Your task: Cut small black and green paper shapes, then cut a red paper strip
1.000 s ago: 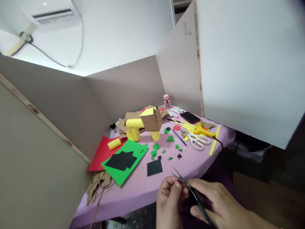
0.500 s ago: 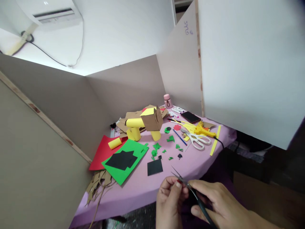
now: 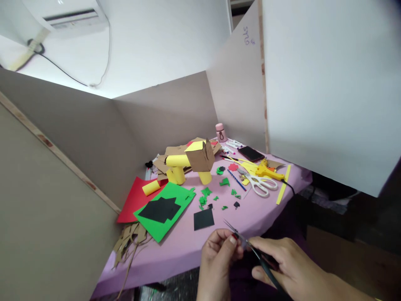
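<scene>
In my right hand (image 3: 282,265) is a pair of black-handled scissors (image 3: 253,247). Their slim blades point up and left, close together, passing right by the fingertips of my left hand (image 3: 219,255). My left thumb and fingers pinch what looks like a small dark piece (image 3: 236,236), mostly hidden by the fingers. Just beyond the hands, a black paper square (image 3: 203,220) lies on the pink tablecloth (image 3: 180,246). Green scraps (image 3: 203,201) and a black scrap (image 3: 237,205) are scattered behind it.
A yellow paper and cardboard figure (image 3: 200,161) stands further back. Green (image 3: 159,234) and red sheets (image 3: 128,205) lie left, near cardboard strips (image 3: 130,242). On the right are white scissors (image 3: 261,186), a yellow glue gun (image 3: 267,170) and a phone (image 3: 250,154). Partition boards surround the table.
The scissor blades have come closer together. My left hand has shifted slightly left and up, while the right hand has barely moved. Things on the table stay put.
</scene>
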`<state>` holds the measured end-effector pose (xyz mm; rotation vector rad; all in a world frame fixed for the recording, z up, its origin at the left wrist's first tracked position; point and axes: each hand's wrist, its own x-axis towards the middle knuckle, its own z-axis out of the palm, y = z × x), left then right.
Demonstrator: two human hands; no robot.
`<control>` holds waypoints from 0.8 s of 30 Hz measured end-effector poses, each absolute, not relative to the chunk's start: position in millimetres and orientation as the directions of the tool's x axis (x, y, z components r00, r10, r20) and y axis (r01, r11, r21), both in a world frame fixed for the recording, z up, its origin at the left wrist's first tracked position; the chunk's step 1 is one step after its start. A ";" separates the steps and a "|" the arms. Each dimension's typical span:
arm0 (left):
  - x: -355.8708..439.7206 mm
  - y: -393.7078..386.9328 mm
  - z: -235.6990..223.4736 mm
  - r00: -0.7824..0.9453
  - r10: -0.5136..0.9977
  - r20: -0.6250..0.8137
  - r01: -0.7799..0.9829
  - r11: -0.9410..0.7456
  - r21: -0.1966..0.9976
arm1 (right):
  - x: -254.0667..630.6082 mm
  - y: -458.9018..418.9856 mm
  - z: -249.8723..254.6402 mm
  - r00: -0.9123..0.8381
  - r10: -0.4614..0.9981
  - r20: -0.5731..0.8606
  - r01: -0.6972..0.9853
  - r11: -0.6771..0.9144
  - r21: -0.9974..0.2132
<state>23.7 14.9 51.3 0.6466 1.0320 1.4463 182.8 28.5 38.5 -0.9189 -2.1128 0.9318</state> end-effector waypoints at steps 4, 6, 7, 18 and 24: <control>24.3 15.1 54.3 -0.183 0.969 -0.163 -0.437 0.068 0.897 | 180.8 31.6 32.6 -0.547 0.806 0.227 0.219 0.400 -0.890; 25.5 15.5 56.4 -0.187 0.970 -0.156 -0.442 0.058 0.895 | 177.8 34.4 28.9 -0.558 0.800 0.221 0.127 0.345 -0.930; 26.0 15.7 57.5 -0.181 0.972 -0.152 -0.453 0.055 0.890 | 176.4 36.0 27.6 -0.571 0.790 0.224 0.082 0.327 -0.942; 25.3 17.1 58.6 -0.181 0.964 -0.197 -0.426 0.104 0.899 | 177.5 41.3 30.5 -0.639 0.734 0.232 0.005 0.306 -0.952; 22.2 17.2 52.5 -0.148 0.972 -0.181 -0.397 0.109 0.911 | 177.4 38.4 31.0 -0.678 0.701 0.221 -0.048 0.258 -0.965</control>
